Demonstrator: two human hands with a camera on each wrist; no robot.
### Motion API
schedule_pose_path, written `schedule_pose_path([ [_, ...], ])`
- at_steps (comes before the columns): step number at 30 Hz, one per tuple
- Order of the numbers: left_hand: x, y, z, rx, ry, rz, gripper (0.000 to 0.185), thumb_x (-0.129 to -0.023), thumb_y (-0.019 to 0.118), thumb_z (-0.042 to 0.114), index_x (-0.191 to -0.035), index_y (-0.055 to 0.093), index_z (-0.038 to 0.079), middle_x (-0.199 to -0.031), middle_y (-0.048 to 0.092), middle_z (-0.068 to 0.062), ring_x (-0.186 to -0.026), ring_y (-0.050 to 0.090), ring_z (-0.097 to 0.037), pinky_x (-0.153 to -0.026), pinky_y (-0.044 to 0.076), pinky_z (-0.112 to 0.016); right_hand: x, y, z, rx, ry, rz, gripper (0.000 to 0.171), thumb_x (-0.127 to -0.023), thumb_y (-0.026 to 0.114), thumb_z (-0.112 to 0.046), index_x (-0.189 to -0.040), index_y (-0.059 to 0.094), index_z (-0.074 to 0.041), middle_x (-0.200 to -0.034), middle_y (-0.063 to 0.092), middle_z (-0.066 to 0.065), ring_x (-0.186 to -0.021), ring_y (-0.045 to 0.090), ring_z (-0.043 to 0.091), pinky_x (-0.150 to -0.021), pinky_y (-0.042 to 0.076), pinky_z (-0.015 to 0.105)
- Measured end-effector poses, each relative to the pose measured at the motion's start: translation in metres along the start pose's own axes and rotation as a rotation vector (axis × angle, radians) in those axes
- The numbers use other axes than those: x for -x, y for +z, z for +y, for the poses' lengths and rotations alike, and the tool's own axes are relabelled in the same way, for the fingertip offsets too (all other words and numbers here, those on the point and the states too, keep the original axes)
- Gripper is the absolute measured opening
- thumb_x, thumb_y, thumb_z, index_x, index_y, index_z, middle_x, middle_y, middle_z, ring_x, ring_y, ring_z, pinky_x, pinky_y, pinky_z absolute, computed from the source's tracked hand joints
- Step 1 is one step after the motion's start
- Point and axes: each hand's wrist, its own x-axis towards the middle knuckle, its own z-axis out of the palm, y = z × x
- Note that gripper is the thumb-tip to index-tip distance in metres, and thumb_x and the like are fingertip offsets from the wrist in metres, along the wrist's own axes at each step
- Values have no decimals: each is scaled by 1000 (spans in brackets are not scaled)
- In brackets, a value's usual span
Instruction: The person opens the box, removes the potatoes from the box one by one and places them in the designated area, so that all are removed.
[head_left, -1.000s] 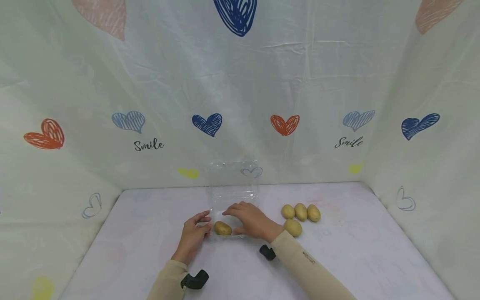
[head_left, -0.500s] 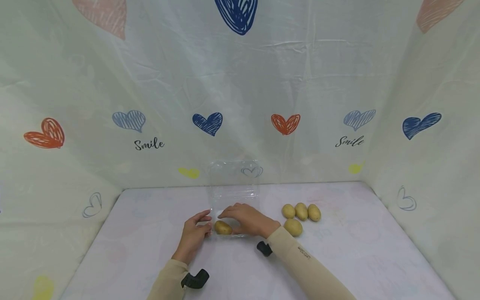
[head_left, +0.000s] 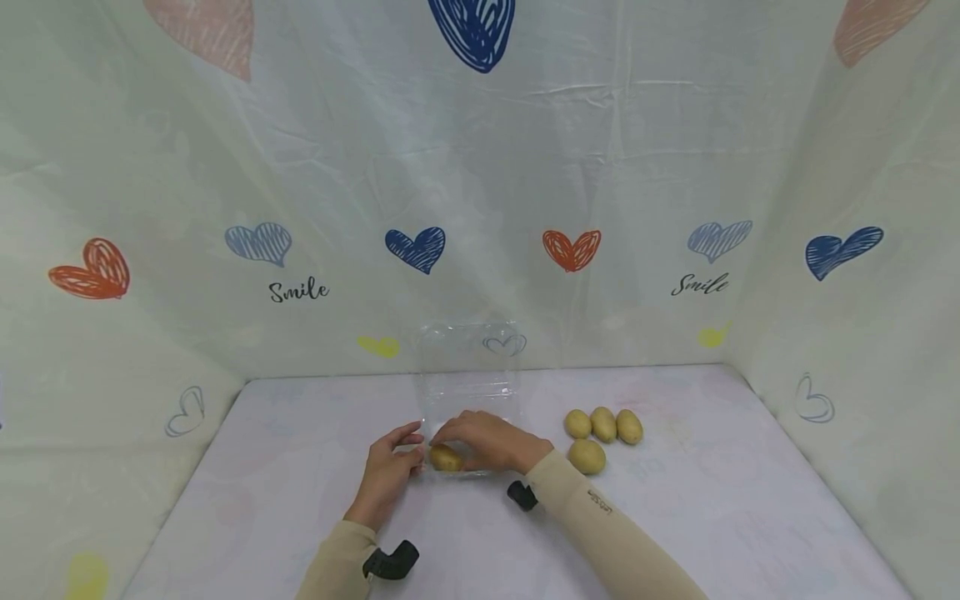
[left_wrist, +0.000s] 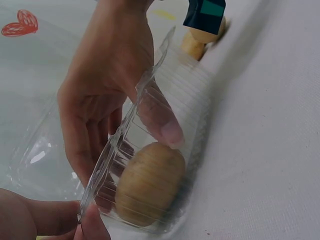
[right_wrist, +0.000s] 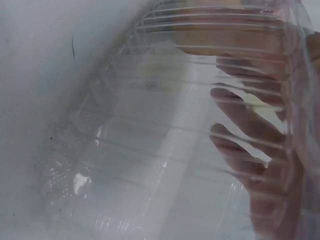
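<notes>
A clear plastic clamshell container (head_left: 467, 392) is set on the white table (head_left: 675, 500), its lid standing open toward the heart-printed backdrop (head_left: 480, 183). One potato (head_left: 446, 457) is lying inside the tray, at its near left corner. The potato is touched by the right hand (head_left: 487, 440), which is reached down into the tray with fingers curved over it and the thumb (left_wrist: 159, 119) pressed against its top (seen through the ribbed wall in the left wrist view). The tray's near left rim is pinched by the left hand (head_left: 388, 467) between thumb and fingertips (left_wrist: 92, 225). Four more potatoes (head_left: 602, 432) are grouped on the table just right of the container, three in a row and one nearer.
</notes>
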Motion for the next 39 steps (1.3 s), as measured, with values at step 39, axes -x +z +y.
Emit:
schedule_pose_path([
  [39, 0, 2, 0, -19, -3, 21, 45, -99, 64, -7, -144, 56, -10, -125, 60, -25, -79, 60, -12, -65, 56, -21, 15, -13, 12, -5, 120, 102, 58, -76, 94, -18, -130, 72, -16, -126, 71, -5, -117, 61, 18, -101, 53, 33],
])
